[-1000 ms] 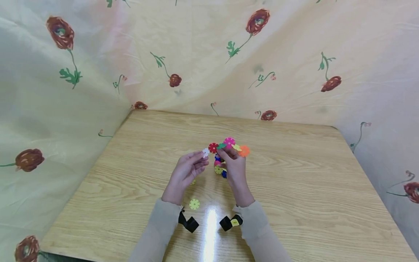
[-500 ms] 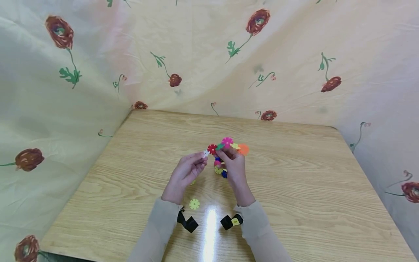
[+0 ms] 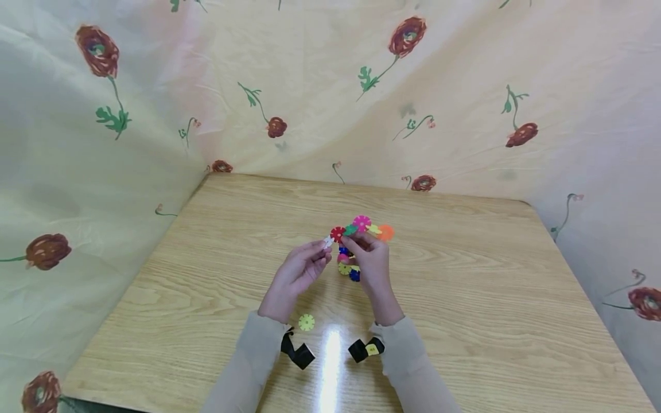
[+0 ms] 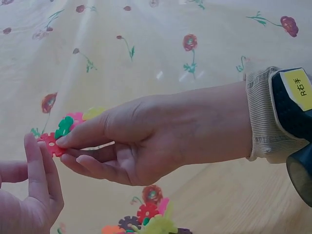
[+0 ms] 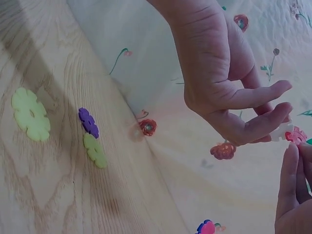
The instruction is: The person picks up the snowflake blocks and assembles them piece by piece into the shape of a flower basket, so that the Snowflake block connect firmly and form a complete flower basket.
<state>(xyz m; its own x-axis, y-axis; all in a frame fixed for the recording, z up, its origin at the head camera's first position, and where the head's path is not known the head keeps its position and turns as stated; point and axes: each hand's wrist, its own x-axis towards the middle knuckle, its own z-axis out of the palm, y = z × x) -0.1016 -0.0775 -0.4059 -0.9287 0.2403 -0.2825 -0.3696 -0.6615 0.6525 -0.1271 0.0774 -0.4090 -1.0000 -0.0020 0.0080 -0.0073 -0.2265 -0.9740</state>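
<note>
Between my hands is a chain of notched plastic snowflake discs. My left hand [image 3: 299, 268] pinches the white disc [image 3: 327, 242] at the chain's left end, right at the edge of the red disc [image 3: 337, 233]. With thumb and fingertips, my right hand [image 3: 374, 265] grips the red disc [image 4: 51, 144] near its join with the green disc [image 4: 64, 126]. Beyond the green one run a pink disc [image 3: 362, 222], a yellow disc [image 3: 375, 229] and an orange disc [image 3: 386, 232]. The white disc [image 5: 280, 131] is partly covered by left fingers in the right wrist view.
A cluster of joined discs [image 4: 158, 225] lies below the hands, partly hidden by the right hand in the head view. One loose yellow disc [image 3: 307, 322] lies on the wooden table [image 3: 490, 287] near the left wrist. Purple [image 5: 88, 122] and yellow-green discs [image 5: 94, 151] lie beyond it. Flowered cloth [image 3: 320, 86] surrounds the table.
My left hand has shifted slightly right, and the white disc has turned and sits closer to the red one. The right fingers have slid toward the red disc. A second yellow disc is now hidden.
</note>
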